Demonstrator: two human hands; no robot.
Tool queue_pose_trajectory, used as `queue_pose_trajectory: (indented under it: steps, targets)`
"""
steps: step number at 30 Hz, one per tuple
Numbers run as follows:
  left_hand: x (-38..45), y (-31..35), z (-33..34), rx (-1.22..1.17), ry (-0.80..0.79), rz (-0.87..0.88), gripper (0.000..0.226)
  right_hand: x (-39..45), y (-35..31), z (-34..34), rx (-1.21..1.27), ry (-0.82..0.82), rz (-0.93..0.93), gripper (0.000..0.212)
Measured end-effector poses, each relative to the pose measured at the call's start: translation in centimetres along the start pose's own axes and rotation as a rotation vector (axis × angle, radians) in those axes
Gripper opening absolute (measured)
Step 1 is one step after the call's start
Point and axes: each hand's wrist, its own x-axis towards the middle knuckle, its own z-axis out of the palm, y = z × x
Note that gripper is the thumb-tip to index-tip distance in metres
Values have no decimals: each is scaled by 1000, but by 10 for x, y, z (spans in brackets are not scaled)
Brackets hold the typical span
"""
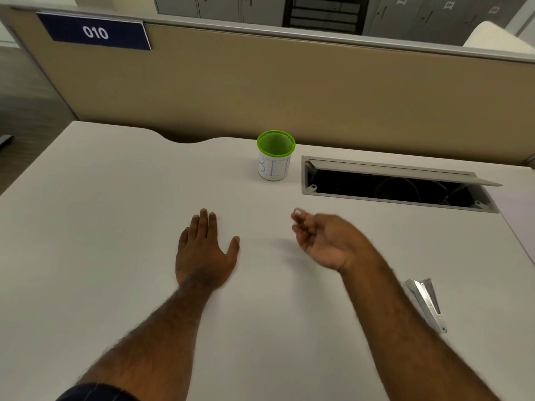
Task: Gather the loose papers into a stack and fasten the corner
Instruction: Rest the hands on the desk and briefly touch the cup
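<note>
No papers in sight; left hand (204,253) flat, fingers spread, on desk (115,212); right hand (321,240) loosely curled, blurred, apparently empty; stapler (428,303) untouched, fastening undone.

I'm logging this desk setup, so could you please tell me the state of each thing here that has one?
Left hand: flat on the desk, palm down, empty.
Right hand: raised, fingers curled, blurred; grip unclear.
Stapler: swung open, lying by the right forearm.
Green mesh cup: upright, looks empty.
Cable hatch: lid open.
</note>
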Motion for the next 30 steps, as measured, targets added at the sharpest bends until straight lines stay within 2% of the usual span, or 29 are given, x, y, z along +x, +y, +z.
queue_pose_trajectory:
  steps: [7,10,12,13,15,19,21,24,27,28,30]
  targets:
    - [0,0,-2,-7,0,-1,85,46,-86,67,-116,72,-277,18]
    - [-1,0,-2,-28,-2,-4,84,72,-100,87,-189,169,-424,24]
    - [-1,0,-3,-37,-2,-2,84,83,-105,96,-262,204,-545,7]
    - [-1,0,-3,-36,-3,-1,83,86,-109,99,-286,212,-563,7]
    - [-1,1,-3,-37,-6,-1,84,93,-107,100,-613,264,-620,22]
    - [-2,1,-4,-39,-2,-1,84,112,-108,97,-1010,428,-828,20]
    - [-2,1,-4,-44,-3,1,84,114,-108,96,-1094,446,-871,19]
    - [-2,2,-4,-46,-5,-4,84,108,-108,97,-1167,439,-880,3]
    - [-2,2,-4,-52,-4,-2,83,109,-107,96,-1208,426,-933,18]
    - [-2,2,-4,-53,-6,-2,83,110,-108,95,-1202,422,-950,17]
    - [-2,1,-4,-53,-8,-3,83,112,-110,94,-1182,398,-963,5]
